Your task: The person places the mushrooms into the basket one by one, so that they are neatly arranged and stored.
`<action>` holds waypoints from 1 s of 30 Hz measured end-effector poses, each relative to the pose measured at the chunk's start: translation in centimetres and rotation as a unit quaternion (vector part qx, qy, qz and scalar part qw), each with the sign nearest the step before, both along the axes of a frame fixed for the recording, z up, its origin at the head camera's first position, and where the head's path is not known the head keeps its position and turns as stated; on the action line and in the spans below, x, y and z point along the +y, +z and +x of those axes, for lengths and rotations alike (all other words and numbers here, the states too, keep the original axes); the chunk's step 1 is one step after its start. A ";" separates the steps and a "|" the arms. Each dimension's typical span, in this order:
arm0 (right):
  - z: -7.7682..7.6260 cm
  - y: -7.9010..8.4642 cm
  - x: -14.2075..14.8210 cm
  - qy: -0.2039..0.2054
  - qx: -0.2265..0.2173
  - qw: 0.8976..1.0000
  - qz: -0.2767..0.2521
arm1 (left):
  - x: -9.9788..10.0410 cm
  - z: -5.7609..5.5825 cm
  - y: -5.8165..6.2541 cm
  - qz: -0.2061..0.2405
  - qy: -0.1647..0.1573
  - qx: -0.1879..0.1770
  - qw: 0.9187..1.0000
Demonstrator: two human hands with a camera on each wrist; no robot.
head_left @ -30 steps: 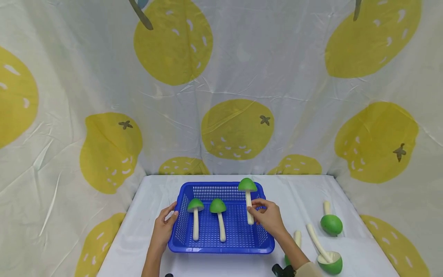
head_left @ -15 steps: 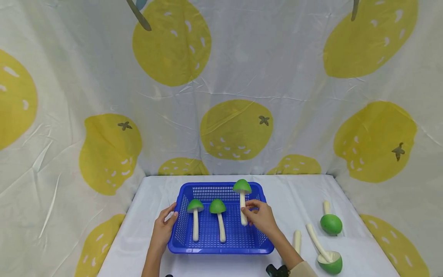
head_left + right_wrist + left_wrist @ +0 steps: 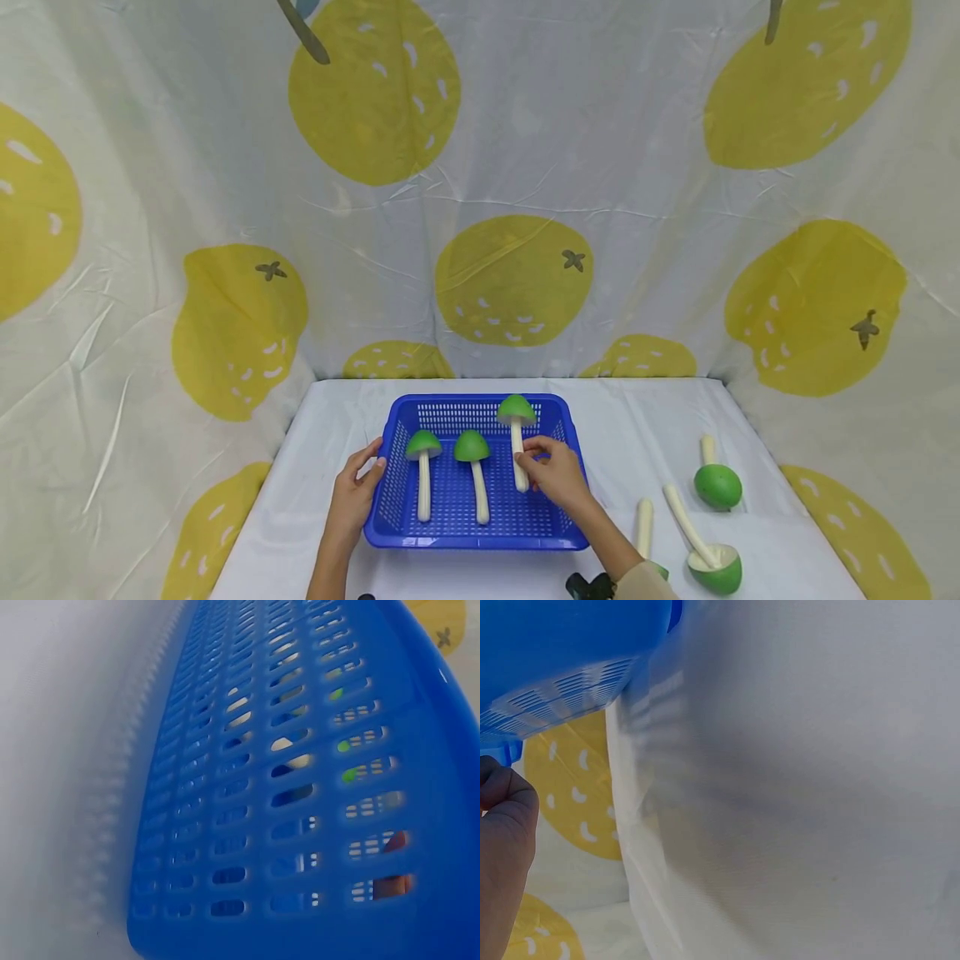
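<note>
A blue plastic basket (image 3: 480, 542) with slotted walls stands on the table. At its left rim my left hand (image 3: 352, 498) grips the edge with thumb and fingers; the left wrist view catches part of that hand (image 3: 502, 817) beside the basket (image 3: 562, 645). My right hand (image 3: 558, 475) pinches the pale stem of a green-capped mushroom (image 3: 517, 410), held cap away from me over the basket's right half. Two similar mushrooms, one on the left (image 3: 424, 483) and one in the middle (image 3: 480, 487), lie inside. The basket wall (image 3: 247, 787) mostly hides the right hand in the right wrist view.
Three more green-capped mushrooms lie on the white cloth to the right: a far one (image 3: 717, 486), a near one (image 3: 716, 567) with its cap underside up, and one (image 3: 645, 525) partly behind my right forearm. A lemon-patterned curtain (image 3: 517, 150) surrounds the table.
My right hand has moved left and slightly toward me with the mushroom, from the basket's right rim to over its inside. The left hand and the basket have stayed in place.
</note>
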State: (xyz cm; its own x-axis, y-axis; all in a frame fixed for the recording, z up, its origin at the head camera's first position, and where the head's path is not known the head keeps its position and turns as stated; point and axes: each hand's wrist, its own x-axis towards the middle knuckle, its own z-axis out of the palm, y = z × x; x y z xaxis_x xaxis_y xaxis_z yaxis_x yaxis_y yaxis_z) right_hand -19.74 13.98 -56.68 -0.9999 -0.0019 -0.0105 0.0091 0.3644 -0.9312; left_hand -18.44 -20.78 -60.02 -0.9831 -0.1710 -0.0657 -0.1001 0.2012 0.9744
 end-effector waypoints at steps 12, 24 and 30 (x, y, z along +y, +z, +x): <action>-0.3 -1.4 -0.8 -0.027 0.000 0.999 0.023 | 0.0 0.1 0.1 0.012 -0.007 0.006 1.000; -0.1 -1.3 -1.3 -0.030 -0.023 0.997 0.067 | 0.0 0.1 0.1 0.011 -0.001 0.006 1.000; 0.2 -1.5 -1.4 -0.023 -0.032 0.996 0.079 | 0.0 0.2 0.2 0.009 0.002 0.010 1.000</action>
State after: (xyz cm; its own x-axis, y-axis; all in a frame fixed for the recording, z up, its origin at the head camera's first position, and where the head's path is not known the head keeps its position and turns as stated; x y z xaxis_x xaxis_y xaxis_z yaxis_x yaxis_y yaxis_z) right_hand -19.51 12.57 -58.23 -0.9962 0.0512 -0.0709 0.0871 0.5043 -0.8592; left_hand -18.21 -20.74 -59.83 -0.9837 -0.1731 -0.0492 -0.0813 0.1839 0.9796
